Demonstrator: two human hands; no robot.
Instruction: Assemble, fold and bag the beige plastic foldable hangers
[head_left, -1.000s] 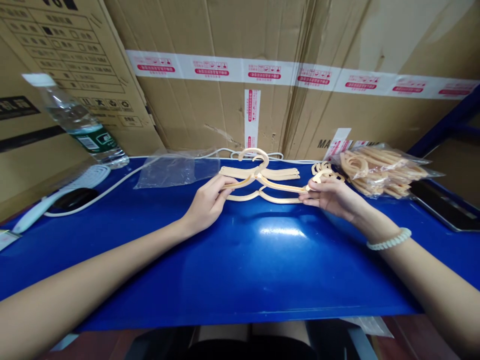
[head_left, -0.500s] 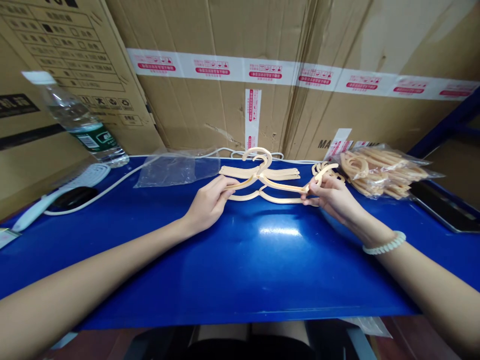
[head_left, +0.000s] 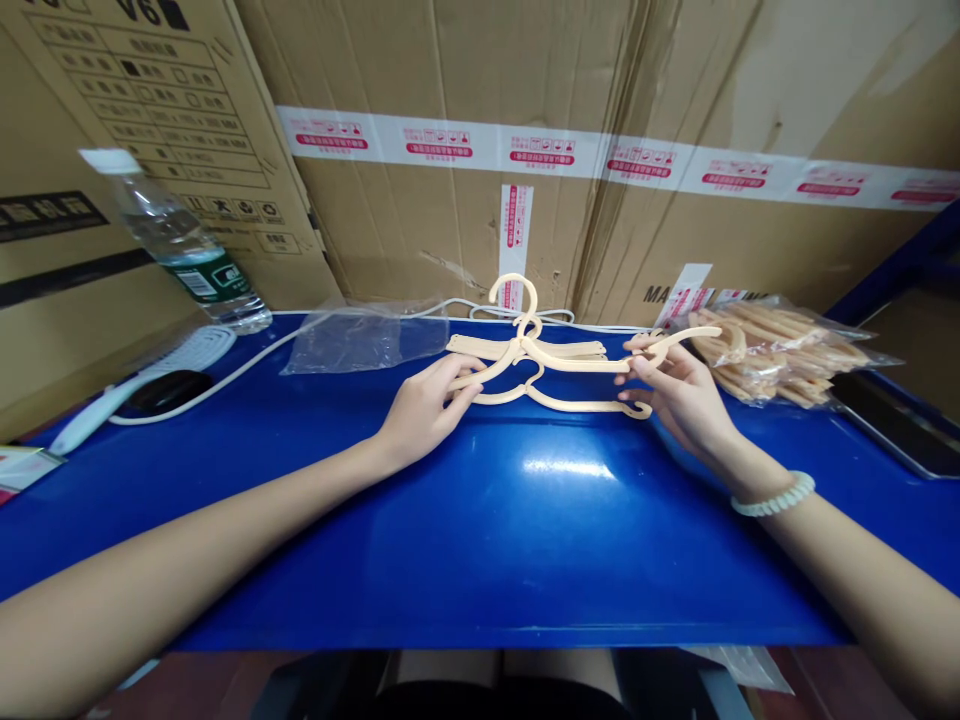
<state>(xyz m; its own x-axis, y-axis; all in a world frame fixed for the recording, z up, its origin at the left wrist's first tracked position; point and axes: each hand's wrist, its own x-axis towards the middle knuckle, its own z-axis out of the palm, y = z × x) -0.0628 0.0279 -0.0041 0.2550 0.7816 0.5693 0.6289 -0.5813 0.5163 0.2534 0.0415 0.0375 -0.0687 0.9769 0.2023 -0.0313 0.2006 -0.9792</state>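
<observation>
A cream plastic clothes hanger [head_left: 574, 364] is raised slightly over the blue table, its hook upward. My left hand [head_left: 421, 412] pinches the hanger's left arm between thumb and fingers. At its right end, my right hand [head_left: 688, 400] is closed on the hanger's tip, where a curved cream piece [head_left: 690, 336] sticks out to the upper right; whether the two are joined I cannot tell. A second hanger [head_left: 581, 405] lies on the table just below, its curled right end showing under my right fingers. Flat cream strips [head_left: 480, 346] lie behind the hangers.
Clear bags of cream hanger parts [head_left: 787, 355] lie at the right beside a dark phone [head_left: 896, 425]. An empty plastic bag [head_left: 367, 340], a water bottle [head_left: 202, 265], a hairbrush [head_left: 142, 380] and a white cable [head_left: 259, 352] are at the left. Cardboard boxes [head_left: 420, 220] stand behind.
My right hand has shifted slightly right and turned, and the curved piece now points further right. The held hanger sits slightly higher, uncovering the lower hanger's right end. The view has shifted a little.
</observation>
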